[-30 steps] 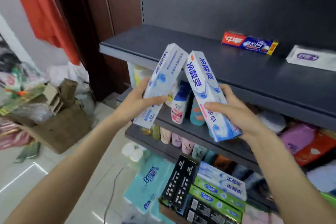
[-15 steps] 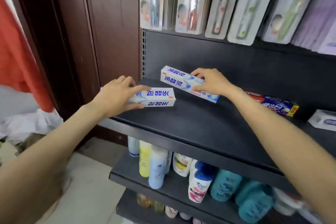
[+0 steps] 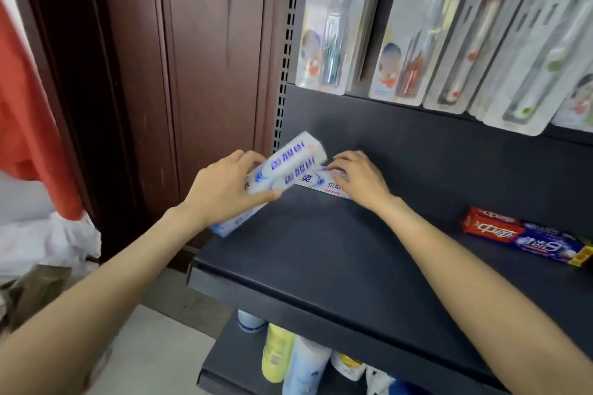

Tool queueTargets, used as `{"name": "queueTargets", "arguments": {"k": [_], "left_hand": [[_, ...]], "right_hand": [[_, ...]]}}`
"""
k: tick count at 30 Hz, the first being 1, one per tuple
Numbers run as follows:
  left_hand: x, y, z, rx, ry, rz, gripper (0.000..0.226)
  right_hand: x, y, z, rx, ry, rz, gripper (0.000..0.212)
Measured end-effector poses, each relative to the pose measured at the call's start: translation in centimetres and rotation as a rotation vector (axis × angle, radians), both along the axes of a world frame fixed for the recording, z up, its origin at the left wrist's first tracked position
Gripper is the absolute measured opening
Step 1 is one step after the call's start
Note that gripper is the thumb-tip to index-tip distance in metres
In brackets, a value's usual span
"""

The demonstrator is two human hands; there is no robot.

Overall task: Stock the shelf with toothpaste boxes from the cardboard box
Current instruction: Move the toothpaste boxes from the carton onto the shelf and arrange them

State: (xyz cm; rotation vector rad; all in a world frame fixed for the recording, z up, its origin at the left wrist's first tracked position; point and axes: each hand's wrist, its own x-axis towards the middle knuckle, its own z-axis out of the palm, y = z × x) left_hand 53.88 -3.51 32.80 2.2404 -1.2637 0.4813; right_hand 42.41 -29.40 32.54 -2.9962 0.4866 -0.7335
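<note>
As gripped, box [image 3: 290,167] tilted up-right.

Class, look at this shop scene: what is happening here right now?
A person is stocking a dark grey metal shelf. The left hand grips a white and blue toothpaste box, tilted near the shelf's back left corner. The right hand rests on a second white and blue toothpaste box lying flat against the back panel. A red and blue toothpaste box lies further right, and packaged toothbrushes hang above.
</note>
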Motion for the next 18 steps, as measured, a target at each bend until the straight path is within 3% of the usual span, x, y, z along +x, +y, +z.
{"name": "queueTargets", "arguments": {"k": [2,4,5,6,8,9,11,16,18], "left_hand": [[-0.4,-1.3,0.9,-0.071,0.299,0.026,0.058],[-1.2,-3.0,2.0,-0.188,0.714,-0.073,0.053],[-1.7,-4.0,2.4,-0.244,0.920,-0.145,0.046],[-2.3,-5.0,2.7,-0.280,1.082,-0.214,0.039],[-3.7,-6.9,2.8,-0.362,1.267,-0.311,0.039],[-4.6,-7.7,2.5,-0.423,1.321,-0.330,0.038],[-5.6,-8.5,1.6,-0.492,1.394,-0.317,0.038],[-5.2,-7.4,-0.6,-0.144,1.207,-0.192,0.041],[-4.6,-7.1,-1.4,-0.118,1.156,-0.143,0.040]], "right_hand": [[-2.5,2.2,1.1,0.422,-0.220,0.050,0.018],[-5.2,5.5,2.2,0.875,-0.242,0.172,0.021],[-6.2,7.1,2.5,0.997,-0.183,0.213,0.029],[-6.9,8.4,2.5,1.002,-0.097,0.225,0.042],[-7.1,10.0,2.0,0.741,0.035,0.171,0.072],[-6.9,9.9,1.9,0.546,0.056,0.100,0.078],[-6.7,8.6,2.1,0.308,0.054,-0.013,0.072],[-6.5,3.7,1.9,0.261,0.101,0.039,0.062],[-5.4,2.9,1.4,0.158,0.150,-0.020,0.057]]}}
